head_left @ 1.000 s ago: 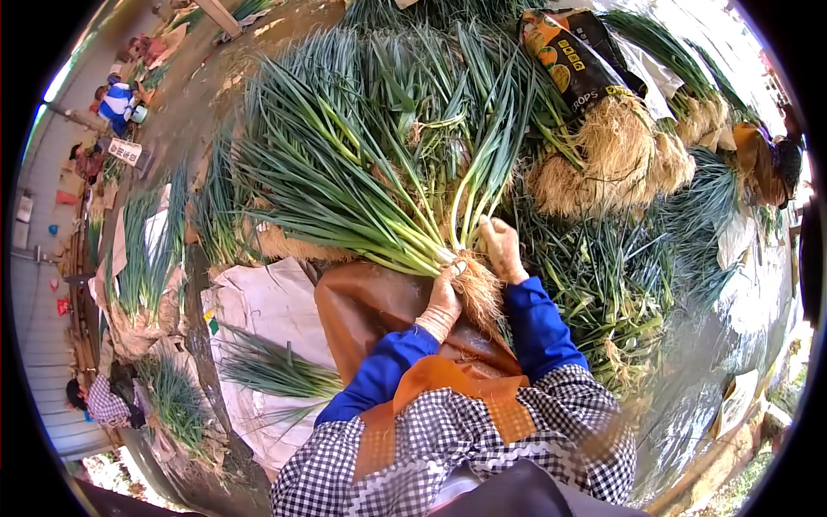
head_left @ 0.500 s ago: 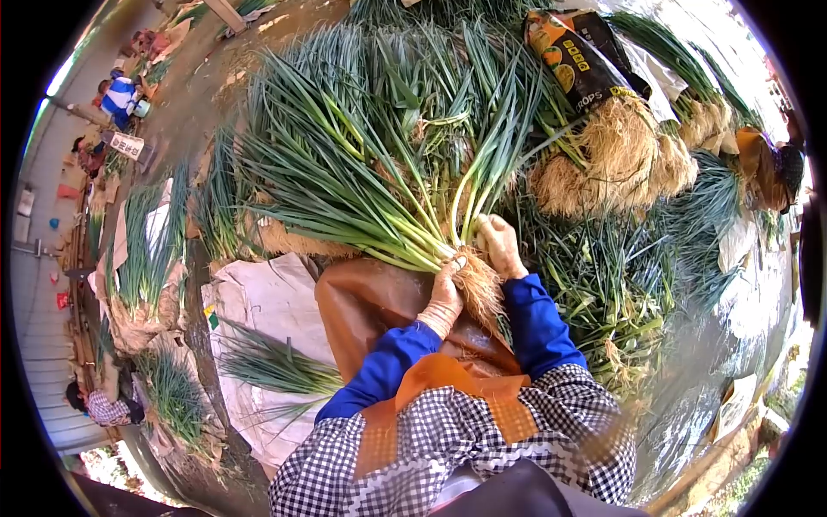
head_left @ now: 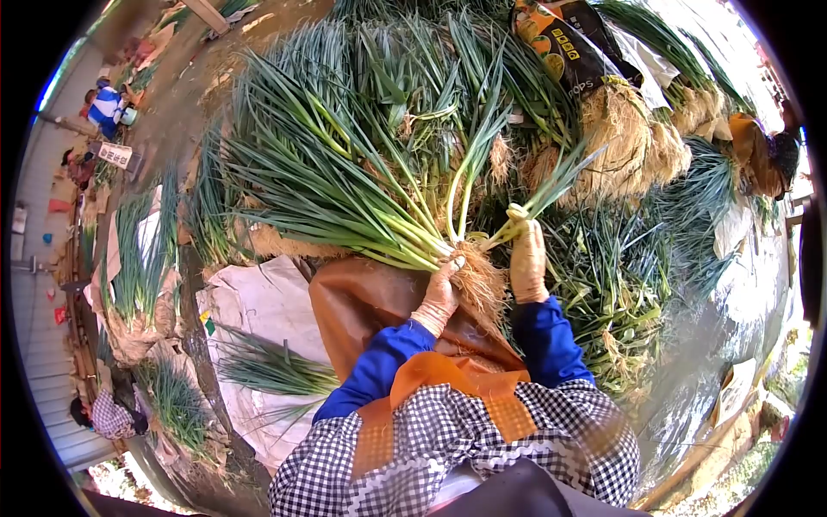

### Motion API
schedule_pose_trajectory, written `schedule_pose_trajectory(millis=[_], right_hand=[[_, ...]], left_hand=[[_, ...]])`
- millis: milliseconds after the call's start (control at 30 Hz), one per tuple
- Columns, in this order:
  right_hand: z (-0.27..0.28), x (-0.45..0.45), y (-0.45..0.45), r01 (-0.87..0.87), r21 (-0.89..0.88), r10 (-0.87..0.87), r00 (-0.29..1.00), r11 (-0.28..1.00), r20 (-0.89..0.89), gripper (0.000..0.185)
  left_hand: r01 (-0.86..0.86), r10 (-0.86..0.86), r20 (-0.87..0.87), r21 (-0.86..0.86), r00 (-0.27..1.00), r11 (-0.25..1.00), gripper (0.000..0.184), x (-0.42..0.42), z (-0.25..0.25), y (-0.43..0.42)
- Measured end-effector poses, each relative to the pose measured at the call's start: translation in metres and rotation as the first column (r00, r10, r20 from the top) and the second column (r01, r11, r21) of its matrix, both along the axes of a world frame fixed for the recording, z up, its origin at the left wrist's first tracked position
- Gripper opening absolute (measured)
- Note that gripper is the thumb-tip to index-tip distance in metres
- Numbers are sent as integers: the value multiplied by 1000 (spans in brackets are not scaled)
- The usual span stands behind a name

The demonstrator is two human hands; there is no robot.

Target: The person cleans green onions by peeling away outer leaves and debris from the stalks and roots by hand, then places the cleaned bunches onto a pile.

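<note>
My left hand [head_left: 441, 291] is closed round the root end of a bunch of leeks [head_left: 345, 194]. Their long green leaves fan out up and to the left, and tan stringy roots [head_left: 481, 283] hang beside my thumb. My right hand [head_left: 527, 258], to the right of the roots, pinches a leek stalk [head_left: 551, 185] whose leaves point up and right. Its pale lower end reaches back toward the bunch; whether it is still joined there I cannot tell. A brown apron [head_left: 362, 297] lies beneath both hands.
More leeks [head_left: 379, 77] are heaped ahead. A black and orange printed sack [head_left: 568, 43] lies at upper right by root clumps [head_left: 620, 138]. Loose leaves [head_left: 612, 284] cover the ground at right. A pale sheet [head_left: 258, 302] carries a few leeks. Several people sit far left.
My right hand has moved right, away from the roots, bending a leek stalk out to the right. My left hand keeps its hold on the bunch. The view has shifted slightly.
</note>
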State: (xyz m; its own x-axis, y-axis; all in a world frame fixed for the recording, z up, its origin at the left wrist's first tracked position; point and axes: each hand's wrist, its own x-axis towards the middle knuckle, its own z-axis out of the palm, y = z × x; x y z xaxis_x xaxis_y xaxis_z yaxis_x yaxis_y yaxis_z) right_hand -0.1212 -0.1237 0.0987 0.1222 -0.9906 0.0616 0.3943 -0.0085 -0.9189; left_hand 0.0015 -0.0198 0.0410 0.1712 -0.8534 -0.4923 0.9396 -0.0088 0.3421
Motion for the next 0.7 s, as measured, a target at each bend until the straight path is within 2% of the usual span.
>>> schedule_pose_trajectory(millis=[33, 100, 167, 233, 267, 300, 367, 400, 433, 500, 533, 567, 667, 700], right_hand=[[17, 16, 7, 9, 140, -17, 999, 990, 52, 23], [13, 26, 15, -149, 193, 143, 989, 970, 45, 20], [8, 35, 19, -150, 224, 116, 980, 963, 160, 19], [22, 30, 12, -332, 201, 270, 921, 922, 281, 18], [32, 31, 12, -401, 239, 336, 902, 885, 271, 20], [37, 31, 10, -521, 204, 433, 828, 829, 356, 19], [13, 26, -2, -634, 171, 590, 769, 754, 248, 19], [16, 17, -5, -650, 65, 652, 758, 757, -9, 17], [21, 8, -7, -665, -45, 633, 727, 745, -265, 15], [4, -17, -11, -730, 308, 756, 653, 610, 48, 15], [21, -23, 0, -643, 374, 705, 708, 668, -41, 16], [23, -33, 0, -659, 371, 736, 668, 655, -112, 17], [5, -50, -4, -644, 303, 696, 710, 702, -105, 21], [17, -49, -4, -599, 240, 640, 753, 764, -157, 22]], left_hand=[[31, -31, -14, -1, 999, 1000, 27, 0, 10, 1], [41, -40, 32, -6, 999, 999, 27, -1, 19, 0], [43, -43, 59, -2, 997, 999, 26, -3, 21, 3], [111, -110, 38, -2, 993, 994, 26, -3, 18, 4], [118, -119, 42, 3, 992, 993, 31, -2, 10, 6], [119, -119, 40, 3, 992, 993, 31, -3, 11, 7], [63, -62, -43, 16, 997, 998, 35, -5, 18, 7], [47, -44, -61, 38, 997, 998, 38, -6, 19, 7], [43, -40, -62, 37, 997, 998, 38, -7, 15, 8], [3, -8, -100, -56, 995, 998, 38, -6, 8, 8], [-3, -3, -95, -61, 995, 998, 37, -7, 18, 9], [-1, -6, -102, -61, 995, 998, 37, -9, 21, 9], [107, -117, -79, -119, 990, 987, 41, -15, 26, 11], [115, -124, -79, -117, 989, 987, 41, -14, 29, 11]])
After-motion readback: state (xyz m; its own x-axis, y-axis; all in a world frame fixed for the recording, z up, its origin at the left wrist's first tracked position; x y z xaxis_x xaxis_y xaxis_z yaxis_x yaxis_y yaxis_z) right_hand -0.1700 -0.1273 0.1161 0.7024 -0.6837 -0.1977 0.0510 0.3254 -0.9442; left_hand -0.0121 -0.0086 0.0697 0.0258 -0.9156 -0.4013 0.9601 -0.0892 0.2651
